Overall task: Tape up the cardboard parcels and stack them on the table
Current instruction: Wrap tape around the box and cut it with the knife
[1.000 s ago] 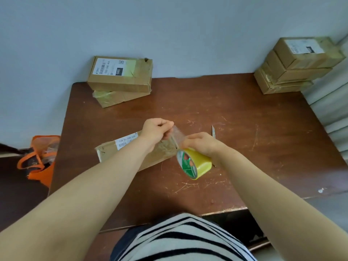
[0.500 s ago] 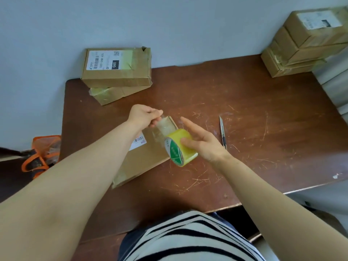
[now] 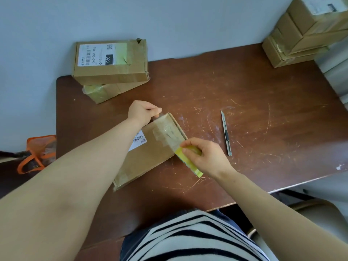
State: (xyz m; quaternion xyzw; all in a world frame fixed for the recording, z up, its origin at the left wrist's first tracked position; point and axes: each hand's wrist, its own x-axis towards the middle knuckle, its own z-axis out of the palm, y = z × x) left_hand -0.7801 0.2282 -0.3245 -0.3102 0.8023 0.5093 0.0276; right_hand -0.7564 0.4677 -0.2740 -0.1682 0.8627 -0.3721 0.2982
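Far back on the left, two brown boxes (image 3: 111,72) sit one on top of the other. Nearer, the left hand (image 3: 143,112) pinches the loose end of the clear tape (image 3: 166,131) at the far edge of the flat parcel (image 3: 150,155), which lies in the middle of the table (image 3: 90,117). To do this well, I think the tape should be pulled tight and straight, then rubbed down flat so there are no bubbles. The tape looks thin and shiny. The parcel is smooth brown card. The right hand (image 3: 207,157), apart from the left, grips the round yellow tape roll (image 3: 190,163). A thin metal knife (image 3: 226,135) lies near it for cutting. More boxes (image 3: 301,40) are piled far right.
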